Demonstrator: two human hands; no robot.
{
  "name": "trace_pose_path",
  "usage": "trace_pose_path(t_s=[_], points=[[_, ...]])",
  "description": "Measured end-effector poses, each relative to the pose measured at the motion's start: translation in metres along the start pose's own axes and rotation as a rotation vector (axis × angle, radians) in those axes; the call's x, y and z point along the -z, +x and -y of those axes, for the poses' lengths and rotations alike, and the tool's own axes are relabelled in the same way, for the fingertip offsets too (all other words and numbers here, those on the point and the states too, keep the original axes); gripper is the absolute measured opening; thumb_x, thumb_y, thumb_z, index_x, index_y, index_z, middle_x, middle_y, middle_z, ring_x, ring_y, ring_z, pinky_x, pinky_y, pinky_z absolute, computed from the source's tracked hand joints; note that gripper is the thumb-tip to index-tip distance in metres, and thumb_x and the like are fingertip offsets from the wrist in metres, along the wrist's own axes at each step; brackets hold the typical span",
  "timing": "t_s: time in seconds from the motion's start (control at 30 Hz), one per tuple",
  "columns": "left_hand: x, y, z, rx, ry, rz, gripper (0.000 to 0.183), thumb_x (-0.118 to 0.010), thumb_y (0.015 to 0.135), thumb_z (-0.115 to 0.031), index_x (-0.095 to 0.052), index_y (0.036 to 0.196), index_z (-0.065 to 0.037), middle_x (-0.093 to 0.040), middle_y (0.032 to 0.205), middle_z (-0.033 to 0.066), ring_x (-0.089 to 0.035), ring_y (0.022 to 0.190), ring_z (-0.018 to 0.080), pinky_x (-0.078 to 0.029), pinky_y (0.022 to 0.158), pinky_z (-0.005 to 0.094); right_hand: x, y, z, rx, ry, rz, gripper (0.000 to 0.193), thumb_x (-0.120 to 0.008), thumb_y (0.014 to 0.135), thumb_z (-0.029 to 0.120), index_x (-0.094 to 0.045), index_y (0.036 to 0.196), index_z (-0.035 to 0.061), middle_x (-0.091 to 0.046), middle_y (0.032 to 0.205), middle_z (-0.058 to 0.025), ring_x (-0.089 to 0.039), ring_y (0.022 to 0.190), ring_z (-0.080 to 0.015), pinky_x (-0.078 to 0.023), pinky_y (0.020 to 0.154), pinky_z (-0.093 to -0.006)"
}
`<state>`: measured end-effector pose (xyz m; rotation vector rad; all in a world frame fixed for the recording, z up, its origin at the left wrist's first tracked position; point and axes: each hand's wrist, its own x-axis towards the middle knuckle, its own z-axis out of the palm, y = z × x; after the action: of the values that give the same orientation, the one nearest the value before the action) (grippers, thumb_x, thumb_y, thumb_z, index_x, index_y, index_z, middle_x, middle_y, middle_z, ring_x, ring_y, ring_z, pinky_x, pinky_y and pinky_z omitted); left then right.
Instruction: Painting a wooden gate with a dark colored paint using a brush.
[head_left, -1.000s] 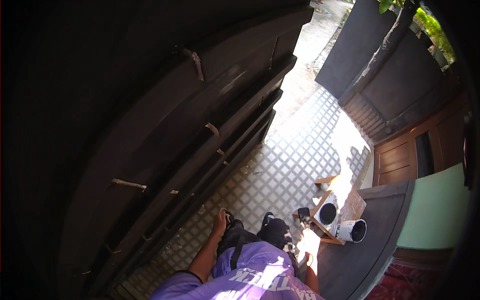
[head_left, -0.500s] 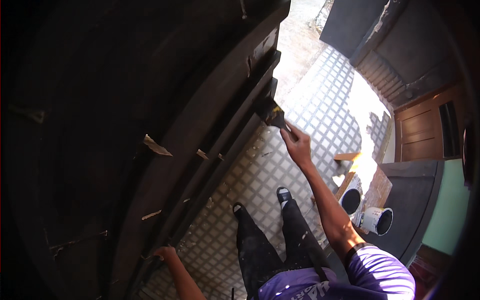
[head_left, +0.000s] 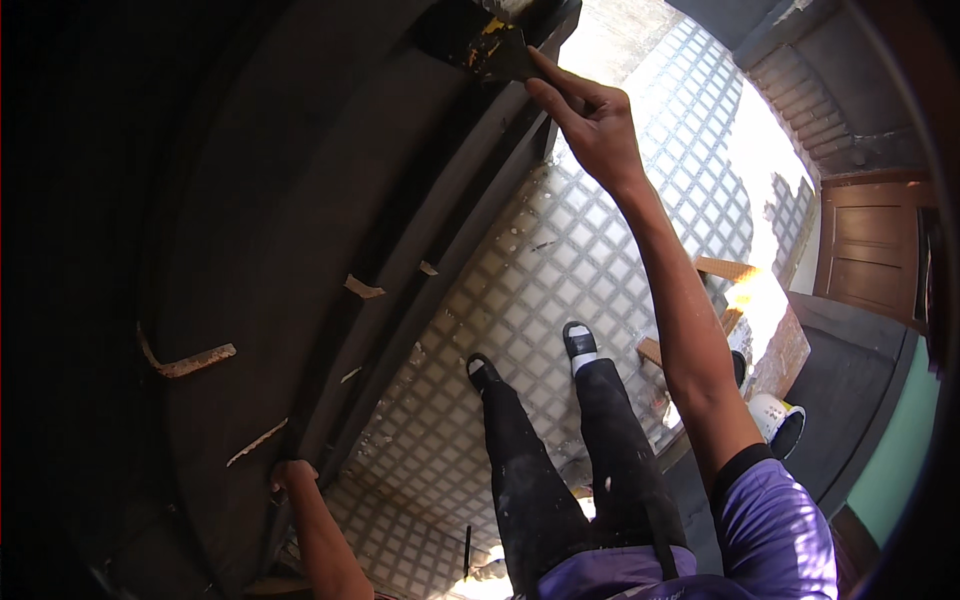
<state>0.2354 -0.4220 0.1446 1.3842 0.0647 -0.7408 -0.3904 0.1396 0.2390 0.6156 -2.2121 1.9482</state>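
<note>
My right hand [head_left: 592,122] is stretched out and up, gripping the handle of a wide-bladed putty knife [head_left: 478,42] with yellow smears on its blade. The blade lies against the dark panelled door [head_left: 300,200] near its upper part. My left hand [head_left: 291,472] is low at the left, fingers curled over the edge of the same dark door. Pale streaks of filler [head_left: 186,361] show on the door's mouldings. My legs in dark trousers and black shoes [head_left: 578,340] stand on the checkered tile floor [head_left: 560,260].
A white bucket [head_left: 778,418] and pieces of wood [head_left: 725,268] lie on the floor to the right. A second dark panel [head_left: 860,390] leans at the lower right. A brown wooden door [head_left: 868,250] stands at the right edge.
My right hand has carried the putty knife further up the door. I stood up from a crouch earlier, and my left hand now holds the door's edge low down.
</note>
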Motion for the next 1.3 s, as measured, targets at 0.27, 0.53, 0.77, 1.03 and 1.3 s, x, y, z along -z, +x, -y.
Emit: trace_pose_path(t_s=[0.27,0.53,0.77,1.03,1.3], points=[[0.042,-0.108,0.02,0.04,0.258,-0.085,0.053,-0.04,0.094,-0.054,-0.044,0.14,-0.03,-0.046,0.147,-0.0018,-0.035,0.138,0.024,-0.021,0.111,0.0506,0.014,-0.023,0.01,-0.104,-0.453,0.108,0.033,-0.07,0.092,0.026,-0.069,0.121,0.012,-0.075,0.085,-0.0127,-0.068,0.066,-0.0124,-0.054,0.068,-0.0289],[0.044,-0.092,0.003,-0.215,0.704,-0.108,0.037,-0.034,0.099,-0.04,-0.049,0.129,-0.025,-0.051,0.142,0.0028,-0.045,0.13,0.028,-0.038,0.1,0.0521,0.008,0.001,0.102,0.187,-0.282,-0.103,0.027,-0.073,0.09,0.02,-0.073,0.115,0.0095,-0.071,0.069,-0.0041,-0.057,0.054,-0.0046,-0.046,0.052,-0.0225],[0.045,-0.137,0.017,-0.157,0.671,-0.105,0.041,-0.03,0.1,-0.041,-0.047,0.133,-0.024,-0.049,0.144,0.0012,-0.045,0.13,0.0237,-0.032,0.104,0.0494,-0.006,-0.044,0.035,-0.304,-0.46,0.193,0.03,-0.07,0.09,0.028,-0.072,0.117,0.0126,-0.067,0.066,-0.0136,-0.062,0.054,-0.0257,-0.051,0.06,-0.0339],[0.045,-0.094,0.004,-0.183,0.665,-0.106,0.062,-0.021,0.099,-0.05,-0.041,0.146,-0.016,-0.035,0.156,0.0003,-0.034,0.141,0.0246,-0.027,0.113,0.0473,-0.002,-0.006,0.128,0.061,-0.245,-0.069,0.03,-0.073,0.088,0.023,-0.072,0.104,-0.0024,-0.074,0.082,-0.0161,-0.073,0.073,-0.0199,-0.055,0.064,-0.027],[0.056,-0.168,0.013,-0.176,0.731,-0.108,0.045,-0.025,0.101,-0.041,-0.042,0.138,-0.022,-0.045,0.148,-0.0018,-0.043,0.132,0.024,-0.031,0.108,0.0494,-0.005,-0.037,0.039,-0.486,-0.53,0.362,0.035,-0.065,0.095,0.029,-0.07,0.102,-0.0043,-0.062,0.066,-0.0101,-0.055,0.059,-0.0165,-0.044,0.057,-0.035]])
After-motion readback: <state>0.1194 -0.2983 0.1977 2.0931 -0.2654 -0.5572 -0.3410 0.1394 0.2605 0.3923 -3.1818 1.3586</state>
